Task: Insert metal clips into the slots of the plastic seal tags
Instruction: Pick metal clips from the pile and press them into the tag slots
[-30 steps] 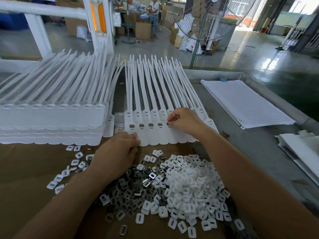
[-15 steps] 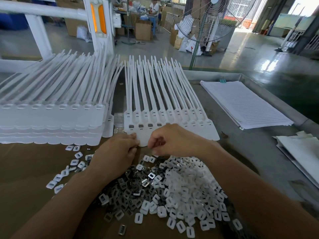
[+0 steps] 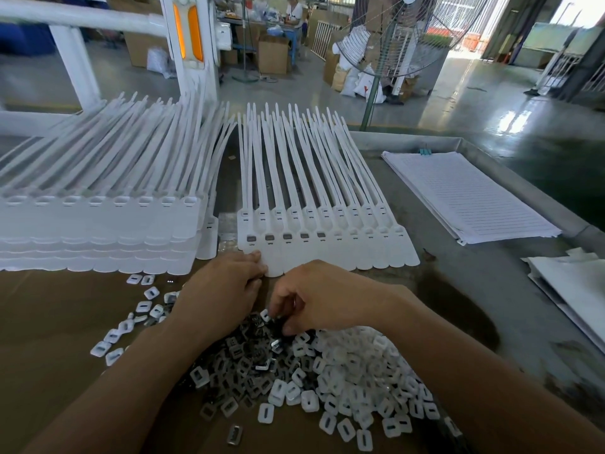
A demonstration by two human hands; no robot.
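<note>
Factory floor behind, pedestal fan (image 3: 402,34) standing past the bench. Steel bench top (image 3: 491,290) is part covered by brown cardboard (image 3: 49,339). A row of white seal tags (image 3: 327,247) lies flat mid-bench, with dark metal inserts in the five leftmost slots. Stacked seal tags (image 3: 98,231) sit to its left, lined paper sheets (image 3: 468,194) to its right. Metal clips (image 3: 248,362) are heaped on the cardboard near the person, mixed with white plastic caps (image 3: 360,371). Left hand (image 3: 222,290): fingers bent, tips touching the near edge of the leftmost tag; can't tell if it grips. Right hand (image 3: 324,296): fingers curled down into the clip heap; can't tell if a clip is pinched.
</note>
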